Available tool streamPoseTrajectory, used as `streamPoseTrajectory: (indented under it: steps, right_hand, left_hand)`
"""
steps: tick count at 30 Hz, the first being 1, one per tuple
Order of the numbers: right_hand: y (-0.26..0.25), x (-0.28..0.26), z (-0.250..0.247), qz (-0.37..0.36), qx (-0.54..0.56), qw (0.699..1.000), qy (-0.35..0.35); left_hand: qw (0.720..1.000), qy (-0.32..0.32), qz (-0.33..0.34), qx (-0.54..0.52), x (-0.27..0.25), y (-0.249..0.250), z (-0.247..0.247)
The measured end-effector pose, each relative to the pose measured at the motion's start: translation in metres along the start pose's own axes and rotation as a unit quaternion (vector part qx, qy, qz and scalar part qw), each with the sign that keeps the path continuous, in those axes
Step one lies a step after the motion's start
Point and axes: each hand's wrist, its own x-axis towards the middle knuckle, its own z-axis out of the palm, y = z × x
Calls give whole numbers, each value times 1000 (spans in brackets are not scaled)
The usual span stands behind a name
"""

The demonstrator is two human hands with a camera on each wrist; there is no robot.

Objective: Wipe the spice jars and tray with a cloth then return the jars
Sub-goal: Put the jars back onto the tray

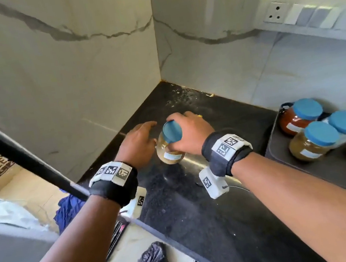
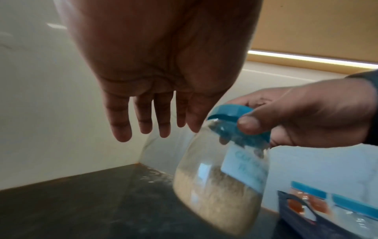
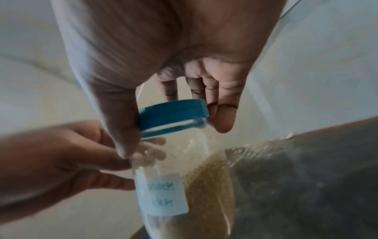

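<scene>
Looking at it, the right hand [image 1: 190, 132] pinches one jar [image 1: 169, 147] by its blue lid [image 1: 172, 131], tilted over the dark surface [image 1: 202, 205], left hand [image 1: 139, 144] relaxed and empty beside it. Four more jars [image 1: 314, 141] sit on the tray [image 1: 310, 177]; no cloth visible, so wiping looks barely begun.

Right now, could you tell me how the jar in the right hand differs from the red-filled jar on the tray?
The held jar has pale tan contents; the red-filled jar has reddish ones. The held jar is tilted, gripped at its lid by the right hand; the red-filled jar stands on the tray. Both have blue lids and pale labels.
</scene>
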Motion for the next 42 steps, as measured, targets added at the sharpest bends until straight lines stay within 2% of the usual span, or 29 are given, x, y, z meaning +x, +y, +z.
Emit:
streamPoseTrajectory:
  steps: [5, 7, 11, 15, 20, 23, 26, 31, 35, 39, 42]
  right_hand:
    - [72, -74, -85, 100, 14, 988, 118]
    - [104, -111, -121, 154, -4, 975, 162]
    - [162, -181, -175, 248, -38, 940, 231]
    - [213, -233, -199, 321, -54, 911, 253]
    - [257, -263, -192, 356, -43, 910, 210]
    - [273, -267, -179, 364, -39, 914, 175]
    - [287, -264, -164, 372, -41, 916, 142]
    - [308, -256, -144, 378, -30, 917, 121]
    - [317, -253, -135, 377, -15, 918, 120]
    - [322, -250, -139, 364, -30, 928, 80]
    - [323, -246, -142, 369, -61, 925, 63]
  left_hand:
    - [990, -27, 130, -37, 44, 96, 53]
    - [980, -44, 190, -38, 53, 144, 78]
    - [958, -85, 270, -30, 53, 229, 119]
    - [944, -122, 306, -17, 52, 291, 155]
    - [933, -114, 333, 68, 57, 346, 184]
    - [924, -108, 346, 122, 64, 364, 198]
    - [913, -130, 342, 182, 69, 373, 212]
    - [897, -156, 343, 230, 67, 383, 225]
    - [890, -148, 346, 258, 68, 382, 226]
    - [895, -152, 312, 281, 76, 371, 217]
    - [899, -190, 290, 267, 80, 360, 217]
